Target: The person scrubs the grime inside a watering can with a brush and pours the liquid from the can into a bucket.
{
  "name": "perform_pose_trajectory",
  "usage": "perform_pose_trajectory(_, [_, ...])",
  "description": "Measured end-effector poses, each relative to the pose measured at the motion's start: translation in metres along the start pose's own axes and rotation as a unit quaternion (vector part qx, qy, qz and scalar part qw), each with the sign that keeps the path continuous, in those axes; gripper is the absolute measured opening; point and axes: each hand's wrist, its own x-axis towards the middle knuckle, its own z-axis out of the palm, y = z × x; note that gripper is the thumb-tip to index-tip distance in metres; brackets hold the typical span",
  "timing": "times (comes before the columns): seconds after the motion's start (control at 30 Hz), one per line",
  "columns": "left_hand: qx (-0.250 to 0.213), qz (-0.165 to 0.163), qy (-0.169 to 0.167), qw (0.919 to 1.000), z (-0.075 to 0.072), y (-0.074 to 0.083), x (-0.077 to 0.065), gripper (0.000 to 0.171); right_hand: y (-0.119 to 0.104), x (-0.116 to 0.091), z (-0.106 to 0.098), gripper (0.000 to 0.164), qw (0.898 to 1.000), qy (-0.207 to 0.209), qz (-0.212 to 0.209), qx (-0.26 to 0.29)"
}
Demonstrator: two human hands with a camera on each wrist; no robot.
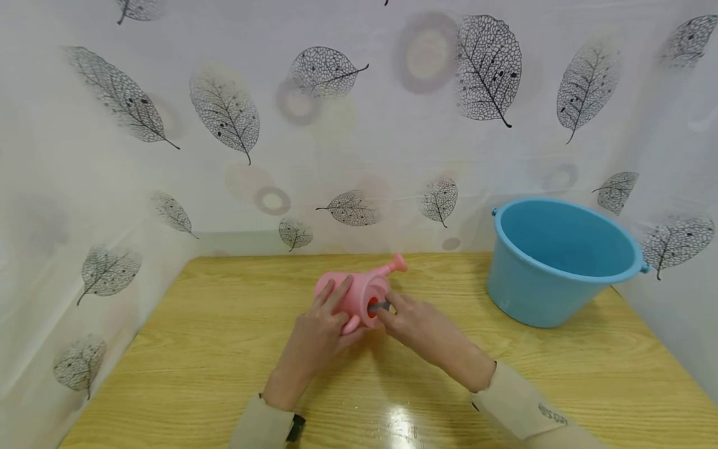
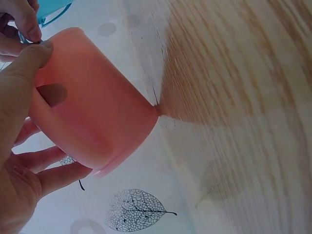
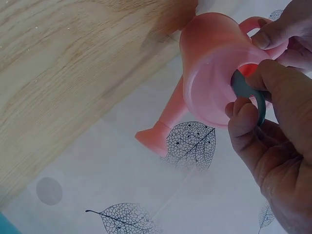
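A pink watering can [image 1: 358,294] lies tilted on its side above the wooden table, its wide mouth turned to the right. My left hand [image 1: 314,333] holds it around the handle side, thumb close to the rim in the left wrist view. With thumb and fingers, my right hand [image 1: 417,324] pinches a grey-green piece with a loop-shaped end [image 3: 241,87] at the can's mouth. The piece's far end is hidden inside. Something red [image 3: 249,68] shows within the can, behind the grey-green piece. The can's spout [image 1: 387,268] points toward the back right.
A large blue bucket [image 1: 561,299] stands at the right side of the wooden table [image 1: 224,349]. Behind the table hangs a pale cloth [image 1: 381,143] printed with dark leaves, which also runs along both sides.
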Motion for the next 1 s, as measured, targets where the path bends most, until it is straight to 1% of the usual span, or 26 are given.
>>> perform_pose_trajectory(0.13, [0.003,-0.001,-0.001,1.0000,-0.001,0.000,0.001,0.047,0.000,-0.002,-0.004,0.047,1.000,-0.003,0.005,-0.005])
perform_pose_trajectory(0.37, [-0.007,-0.001,0.004,1.0000,0.000,-0.001,0.001,0.047,0.001,-0.007,-0.017,0.048,1.000,-0.014,0.007,-0.019])
perform_pose_trajectory(0.5, [-0.006,0.000,0.008,0.9999,0.000,-0.001,0.000,0.048,0.002,-0.009,-0.021,0.046,1.000,-0.008,0.010,-0.014])
perform_pose_trajectory(0.63, [-0.003,0.002,0.009,1.0000,0.000,-0.001,-0.002,0.048,0.000,-0.009,-0.019,0.047,1.000,-0.007,0.003,-0.005])
perform_pose_trajectory(0.87, [0.018,0.016,0.014,0.9996,0.001,-0.001,-0.003,0.048,-0.003,-0.010,-0.008,0.049,0.999,-0.009,-0.010,-0.039])
perform_pose_trajectory(1.0, [0.027,0.018,0.013,0.9994,0.001,-0.002,-0.003,0.049,-0.003,-0.009,-0.001,0.052,0.999,-0.006,-0.006,-0.040])
